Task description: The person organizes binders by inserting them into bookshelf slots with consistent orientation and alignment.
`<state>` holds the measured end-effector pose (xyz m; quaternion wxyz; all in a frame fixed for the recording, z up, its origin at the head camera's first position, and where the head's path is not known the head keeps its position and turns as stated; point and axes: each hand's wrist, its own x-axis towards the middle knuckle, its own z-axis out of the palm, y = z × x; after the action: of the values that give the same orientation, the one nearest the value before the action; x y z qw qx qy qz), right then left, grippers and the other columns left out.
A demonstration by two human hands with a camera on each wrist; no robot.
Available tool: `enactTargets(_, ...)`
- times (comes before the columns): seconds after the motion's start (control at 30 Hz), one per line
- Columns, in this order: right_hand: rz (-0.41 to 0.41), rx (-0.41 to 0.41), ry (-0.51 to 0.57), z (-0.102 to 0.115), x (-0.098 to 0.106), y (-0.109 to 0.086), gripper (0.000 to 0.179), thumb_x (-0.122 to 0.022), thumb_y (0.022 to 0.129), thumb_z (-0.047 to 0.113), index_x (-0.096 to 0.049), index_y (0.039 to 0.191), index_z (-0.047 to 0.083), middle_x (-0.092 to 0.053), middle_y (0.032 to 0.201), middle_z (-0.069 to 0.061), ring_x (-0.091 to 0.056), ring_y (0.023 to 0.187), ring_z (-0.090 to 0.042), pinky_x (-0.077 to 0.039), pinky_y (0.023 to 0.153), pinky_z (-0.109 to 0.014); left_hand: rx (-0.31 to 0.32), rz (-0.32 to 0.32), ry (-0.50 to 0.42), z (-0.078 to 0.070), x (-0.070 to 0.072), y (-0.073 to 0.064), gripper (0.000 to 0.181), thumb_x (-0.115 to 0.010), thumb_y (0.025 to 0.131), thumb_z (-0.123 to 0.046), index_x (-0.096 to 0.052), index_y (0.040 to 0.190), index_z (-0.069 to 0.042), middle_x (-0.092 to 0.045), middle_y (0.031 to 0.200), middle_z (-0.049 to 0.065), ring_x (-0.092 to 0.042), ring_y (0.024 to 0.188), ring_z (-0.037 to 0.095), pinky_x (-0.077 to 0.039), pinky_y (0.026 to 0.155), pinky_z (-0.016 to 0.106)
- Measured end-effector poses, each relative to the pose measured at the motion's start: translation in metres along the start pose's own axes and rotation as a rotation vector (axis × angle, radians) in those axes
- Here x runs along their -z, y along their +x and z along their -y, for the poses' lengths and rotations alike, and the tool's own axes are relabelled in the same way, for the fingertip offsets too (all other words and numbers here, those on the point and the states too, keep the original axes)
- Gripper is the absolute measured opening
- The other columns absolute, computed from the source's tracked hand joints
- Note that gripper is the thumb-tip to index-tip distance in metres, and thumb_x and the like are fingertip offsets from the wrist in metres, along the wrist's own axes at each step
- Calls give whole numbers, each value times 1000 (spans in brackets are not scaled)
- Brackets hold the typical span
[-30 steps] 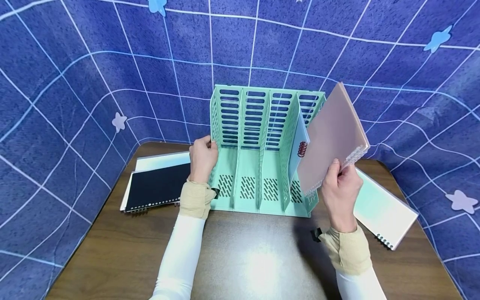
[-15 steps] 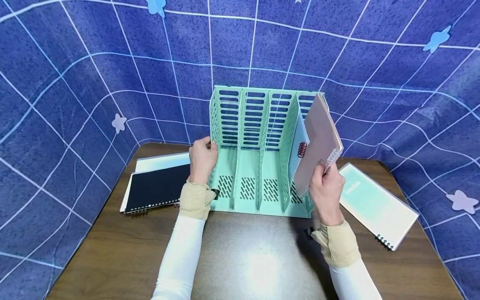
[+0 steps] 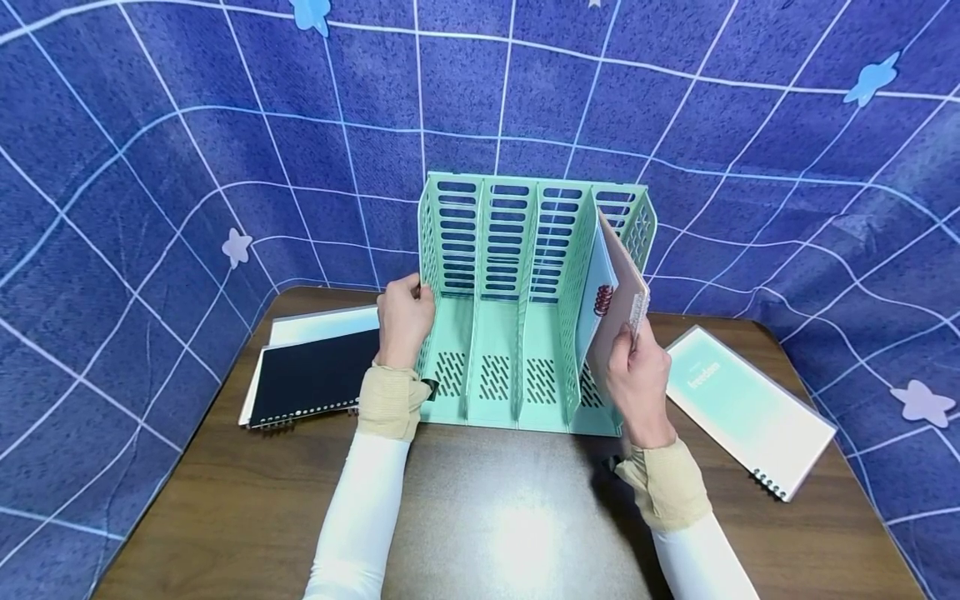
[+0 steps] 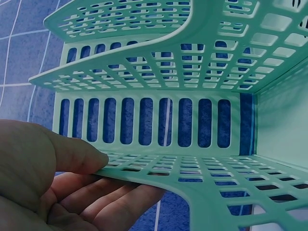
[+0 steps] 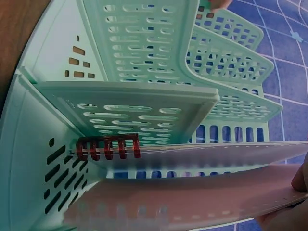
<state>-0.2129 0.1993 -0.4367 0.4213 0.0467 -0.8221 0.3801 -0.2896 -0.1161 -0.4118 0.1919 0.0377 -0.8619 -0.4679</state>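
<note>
A mint-green file organizer (image 3: 495, 321) with upright dividers stands on the table. My left hand (image 3: 403, 325) pinches its left side wall; in the left wrist view the thumb lies inside the wall and the fingers outside. With thumb and fingers, my right hand (image 3: 640, 387) holds a pink spiral notebook (image 3: 627, 287) by its edge near the clear binding. The notebook is upright in the rightmost compartment. On its left in that compartment leans a light blue notebook (image 3: 591, 312) with a dark red coil (image 3: 603, 300). A narrow gap shows between the two in the right wrist view.
Left of the organizer lie a black spiral notebook (image 3: 315, 375) and a pale blue-white one (image 3: 322, 323) partly under it. A mint-and-white spiral notebook (image 3: 742, 408) lies at the right. A blue curtain (image 3: 315, 183) with a white grid hangs behind the table (image 3: 465, 500).
My right hand has moved left and slightly down with the pink notebook, from over the organizer's right side into the rightmost compartment beside the blue notebook. The left hand stays in place.
</note>
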Motion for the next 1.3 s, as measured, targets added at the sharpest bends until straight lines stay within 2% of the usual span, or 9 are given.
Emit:
enactTargets(0.13,-2,3,3,0,-3,-2,18,-51,101,4,-65,109,-5,-71,83,-29,-66,63,-44,-47,57,-60,0,4,0,1,0,-1,29,-53,105,-16,-66,80,-12,-53,58,6,-40,43,22,-31,44,33)
enactTargets(0.23,6,17,9,0,-5,-3,19,-51,101,4,-65,112,-5,-72,88,-31,-69,68,-46,-50,60,-61,2,5,5,2,1,-1,30,-52,105,-17,-65,79,-10,-52,58,6,-40,43,22,-31,44,32)
enactTargets(0.37,54,25,-4,1,-7,-4,21,-51,102,4,-64,114,-6,-72,95,-32,-73,80,-48,-52,65,-63,3,5,8,1,2,-1,28,-53,105,-16,-66,81,-10,-53,59,6,-42,45,23,-33,45,33)
enactTargets(0.53,137,-2,-29,4,-6,-6,23,-54,103,7,-64,120,-6,-72,102,-32,-72,91,-51,-53,73,-64,17,8,5,0,2,-2,25,-53,105,-16,-70,87,-12,-57,61,5,-45,45,24,-35,46,34)
enactTargets(0.73,209,-1,-68,7,-4,-7,24,-54,104,11,-65,116,-6,-72,95,-32,-71,85,-52,-52,70,-65,21,13,-1,1,2,-2,24,-53,105,-16,-71,89,-13,-55,59,5,-43,44,23,-34,44,33)
enactTargets(1.03,353,-28,-123,14,5,-4,24,-53,104,13,-61,121,-2,-72,99,-31,-72,87,-51,-53,70,-65,11,14,1,0,2,-2,26,-52,106,-18,-69,86,-12,-53,59,5,-41,43,22,-33,44,33)
enactTargets(1.17,437,-27,-155,18,12,-1,19,-50,105,14,-60,113,0,-71,89,-27,-71,79,-49,-52,65,-62,23,12,-3,0,3,-1,24,-54,105,-17,-71,90,-14,-58,62,5,-43,44,23,-34,45,34)
enactTargets(1.3,520,2,-172,23,20,1,10,-49,102,8,-56,106,3,-65,74,-17,-65,64,-36,-50,56,-53,24,19,-7,-1,3,-1,24,-53,106,-18,-72,92,-14,-59,63,6,-43,45,23,-34,46,34)
